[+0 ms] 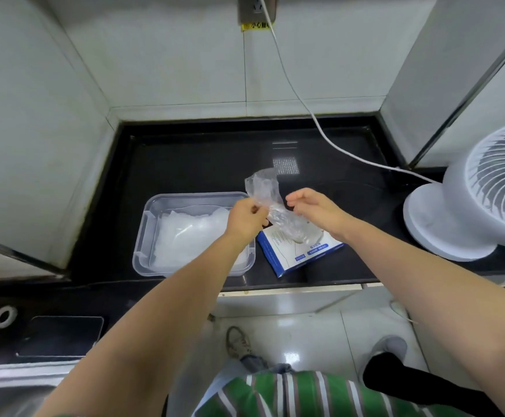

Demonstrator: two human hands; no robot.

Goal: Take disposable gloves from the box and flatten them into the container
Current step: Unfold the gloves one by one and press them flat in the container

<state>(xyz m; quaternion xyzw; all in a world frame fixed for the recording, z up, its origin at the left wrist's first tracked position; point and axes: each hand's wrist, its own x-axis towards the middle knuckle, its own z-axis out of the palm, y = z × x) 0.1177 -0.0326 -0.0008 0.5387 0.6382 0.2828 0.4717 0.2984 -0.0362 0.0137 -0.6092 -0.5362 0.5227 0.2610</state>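
Glove (262, 191) stretches between left fingers (255, 209) and right fingers (294, 203).

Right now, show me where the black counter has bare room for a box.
Widest bare patch: behind the container and box, up to the back wall. A smaller one lies between box and fan. Front is crowded: container, box, left hand and right hand holding a glove above.

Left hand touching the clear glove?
Touching. Head view: the left hand pinches the glove at its edge, with no gap visible.
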